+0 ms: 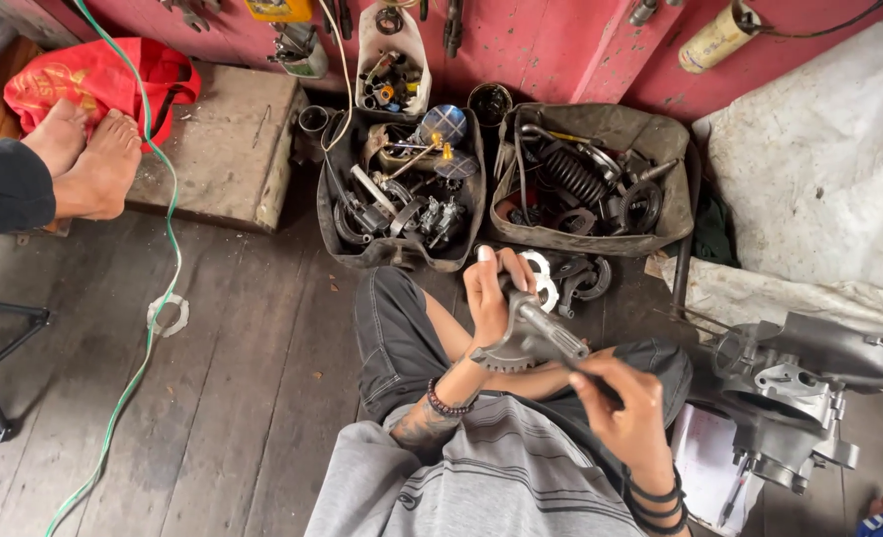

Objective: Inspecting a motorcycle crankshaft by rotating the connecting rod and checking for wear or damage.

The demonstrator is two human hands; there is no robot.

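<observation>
Left hand fingers wrap the metal shaft above the lap; right hand fingers pinch a thin dark tool just right of it.

A red bag with yellow print lies top left on a wooden block. A yellow label (partly cut off) hangs on the red wall. A cream cylindrical canister sits top right.

left hand gripping geared shaft, right hand alongside
</observation>
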